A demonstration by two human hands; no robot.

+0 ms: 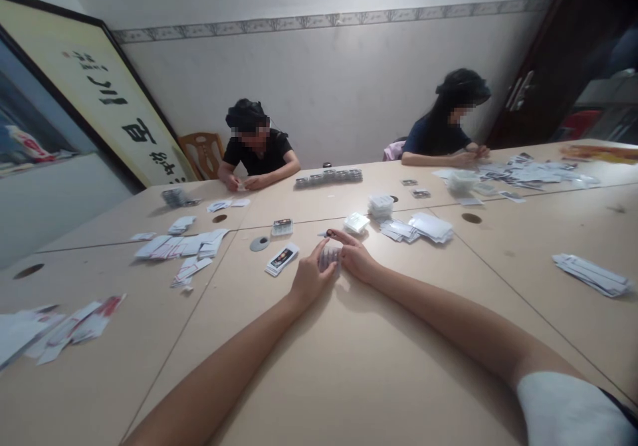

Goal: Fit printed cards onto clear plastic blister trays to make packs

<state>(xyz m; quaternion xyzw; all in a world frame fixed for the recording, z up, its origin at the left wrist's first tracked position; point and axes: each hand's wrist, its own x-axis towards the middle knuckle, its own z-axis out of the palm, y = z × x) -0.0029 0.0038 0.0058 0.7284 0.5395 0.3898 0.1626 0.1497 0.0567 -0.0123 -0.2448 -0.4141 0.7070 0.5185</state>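
Note:
Both hands meet near the middle of the table. My left hand [312, 275] has its thumb and fingers closed round a small clear plastic case [329, 257] that shows rows inside. On the case's right side, my right hand [355, 257] is closed, its index finger stretched over the top beside a small dark object [329, 232]. What the right fingers grip, if anything, is too small to make out. A stack of printed cards [282, 258] lies left of my left hand. Just beyond my right hand sit clear cases [356, 223].
Paper piles lie on the table [379, 379] at left [182, 245] and right [592, 274]. A grey ring [260, 243] and a case [282, 227] stand ahead. Two people sit across [262, 150] [438, 133], near a row of cases [328, 179].

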